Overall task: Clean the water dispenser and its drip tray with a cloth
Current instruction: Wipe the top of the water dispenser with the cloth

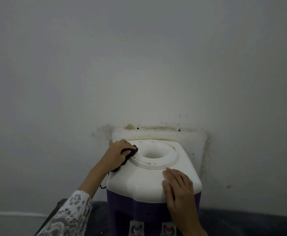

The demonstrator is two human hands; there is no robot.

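Note:
A water dispenser (146, 178) with a white top and a purple body stands against the wall, with no bottle on it. Its round bottle well (156, 153) shows brown grime on the left rim. My left hand (117, 154) grips a dark cloth (132, 151) and presses it on the top's left side, against the ring. My right hand (176, 186) lies flat with straight fingers on the front right corner of the top. Two taps (152, 229) peek out at the bottom edge. The drip tray is out of view.
The dispenser stands on a dark surface (241, 222) that runs to the right. The grey wall (139, 65) right behind it has a brown stain line (156, 128) and dark mould marks (205, 155) around the dispenser's outline. A white skirting strip (11, 214) is at the lower left.

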